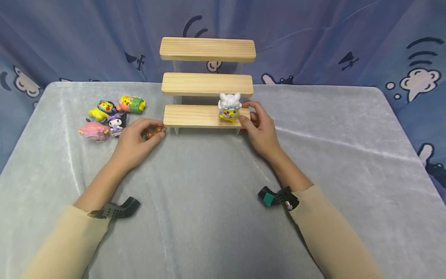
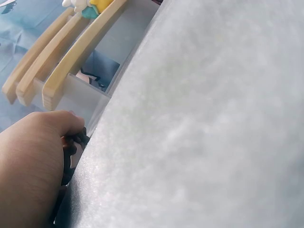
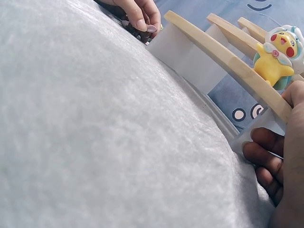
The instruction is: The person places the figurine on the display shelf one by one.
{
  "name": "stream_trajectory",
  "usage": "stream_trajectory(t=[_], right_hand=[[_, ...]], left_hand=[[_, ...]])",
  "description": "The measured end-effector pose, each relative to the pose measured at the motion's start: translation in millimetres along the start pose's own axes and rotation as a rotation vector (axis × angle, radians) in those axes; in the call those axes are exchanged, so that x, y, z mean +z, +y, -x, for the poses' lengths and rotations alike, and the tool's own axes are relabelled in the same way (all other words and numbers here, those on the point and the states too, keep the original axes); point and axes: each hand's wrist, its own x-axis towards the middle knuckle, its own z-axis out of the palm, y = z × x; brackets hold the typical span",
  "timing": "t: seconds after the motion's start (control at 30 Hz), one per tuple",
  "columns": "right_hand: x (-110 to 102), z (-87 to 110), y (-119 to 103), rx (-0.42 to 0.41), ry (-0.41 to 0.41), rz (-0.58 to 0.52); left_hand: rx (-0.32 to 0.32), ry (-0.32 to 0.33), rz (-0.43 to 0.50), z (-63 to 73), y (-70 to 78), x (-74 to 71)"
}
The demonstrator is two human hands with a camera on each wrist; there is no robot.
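Observation:
A small glossy brown figurine (image 1: 152,133) is held in my left hand (image 1: 134,141), thumb and fingers curled about it, beside the left end of the lowest shelf. Most of it is hidden, and its kind is unclear. The three-step wooden display stand (image 1: 195,116) has clear side supports. At its right end, my right hand (image 1: 261,128) grips the lowest board, with several fingers (image 3: 263,154) curled below the board in the right wrist view. A yellow Pikachu figurine (image 1: 230,108) in a white hood stands upright on that board, close to the right fingertips.
Left of the stand, several figurines lie together on the grey cloth (image 1: 209,201): a pink one (image 1: 94,131), a yellow-and-blue one (image 1: 101,111), a green-and-pink one (image 1: 132,104) and a purple-and-white one (image 1: 116,124). A blue printed curtain (image 1: 306,42) hangs behind the table.

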Motion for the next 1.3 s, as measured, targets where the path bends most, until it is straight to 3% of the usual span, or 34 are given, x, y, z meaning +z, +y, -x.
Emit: stream_trajectory(t=[0.33,0.93,1.3], right_hand=[[1.1,-1.1,-2.0,0.000,-0.003,-0.032],[1.6,-2.9,-0.6,0.005,0.001,-0.004],[2.5,-4.3,-2.1,0.001,-0.004,-0.069]], left_hand=[[-0.026,-0.002,-0.004,-0.7,1.3,-1.2],[-0.018,0.003,0.003,-2.3,0.3,-1.7],[-0.031,0.004,0.017,-2.8,1.8,-3.4]])
